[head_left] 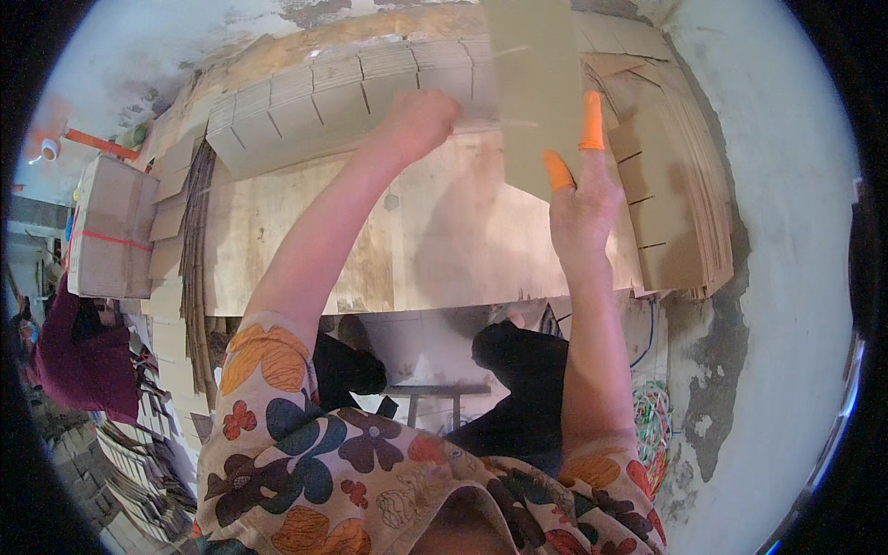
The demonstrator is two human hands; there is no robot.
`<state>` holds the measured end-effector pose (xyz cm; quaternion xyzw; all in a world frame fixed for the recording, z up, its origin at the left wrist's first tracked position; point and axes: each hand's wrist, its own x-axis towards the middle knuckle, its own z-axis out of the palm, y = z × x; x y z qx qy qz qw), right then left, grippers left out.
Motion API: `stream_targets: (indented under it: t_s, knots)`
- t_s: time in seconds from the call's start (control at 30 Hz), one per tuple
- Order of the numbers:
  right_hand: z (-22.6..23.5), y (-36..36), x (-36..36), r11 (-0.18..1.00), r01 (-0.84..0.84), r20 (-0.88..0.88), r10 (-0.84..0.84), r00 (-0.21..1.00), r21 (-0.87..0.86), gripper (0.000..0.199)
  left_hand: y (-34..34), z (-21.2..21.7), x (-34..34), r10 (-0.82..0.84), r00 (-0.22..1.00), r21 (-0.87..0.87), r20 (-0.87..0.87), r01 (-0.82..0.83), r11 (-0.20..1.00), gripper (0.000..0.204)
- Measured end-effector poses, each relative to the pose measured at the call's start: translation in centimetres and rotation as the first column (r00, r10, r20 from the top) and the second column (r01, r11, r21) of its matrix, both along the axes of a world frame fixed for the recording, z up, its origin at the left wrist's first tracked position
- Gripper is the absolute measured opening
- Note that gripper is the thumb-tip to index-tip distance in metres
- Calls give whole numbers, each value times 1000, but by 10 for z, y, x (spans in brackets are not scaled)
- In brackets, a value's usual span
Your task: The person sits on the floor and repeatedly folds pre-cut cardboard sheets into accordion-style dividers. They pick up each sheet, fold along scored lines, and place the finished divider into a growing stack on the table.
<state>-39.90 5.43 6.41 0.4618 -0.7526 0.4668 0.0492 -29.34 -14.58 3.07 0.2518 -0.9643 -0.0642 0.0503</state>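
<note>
My right hand (585, 199), with orange finger cots on its thumb and a finger, grips the lower part of a long grey-brown cardboard strip (538, 92). The strip is raised over the table and runs out at the top of the view. Thumb and finger lie along its right edge and lower corner. My left hand (424, 122) is closed, at the front of a long row of slotted cardboard dividers (342, 88) standing packed together. Its fingertips are hidden, so whatever it may pinch does not show.
A wooden tabletop (370, 240) lies beneath my arms. Slotted cardboard sheets (661, 199) are stacked at its right end, more cardboard (196, 231) at its left. Beyond stand a taped carton (113, 227) and a person in a maroon garment (88, 356). A wall (795, 231) closes the right side.
</note>
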Motion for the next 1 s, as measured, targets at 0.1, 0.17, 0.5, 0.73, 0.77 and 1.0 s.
stream_targets:
  t_s: [0.1, 0.17, 0.5, 0.73, 0.77, 1.0]
  knots:
    - [6, 1, 4, 984, 45, 63, -56, 996, 172, 68, 18, 5, 0, -46, 999, -33, 15, 47, 998, 8]
    - [0, 2, 2, 989, 51, -20, -49, 999, 142, 69, 24, 9, -1, -73, 996, -24, 44, 74, 997, 7]
    - [-4, 4, 0, 973, 19, -127, 10, 992, 232, 70, 32, 9, 3, -101, 990, -122, -95, 89, 989, 6]
    - [-30, -3, 0, 915, 6, -148, 59, 987, 402, 75, 73, 21, 6, -235, 939, -149, -250, 203, 968, 9]
    - [-33, -4, 1, 913, 10, -145, 54, 988, 409, 76, 76, 23, 9, -254, 927, -153, -277, 219, 964, 11]
    - [-45, 2, 7, 973, -22, -134, 54, 990, 231, 74, 44, 46, 24, 179, 927, 575, -329, 46, 817, 44]
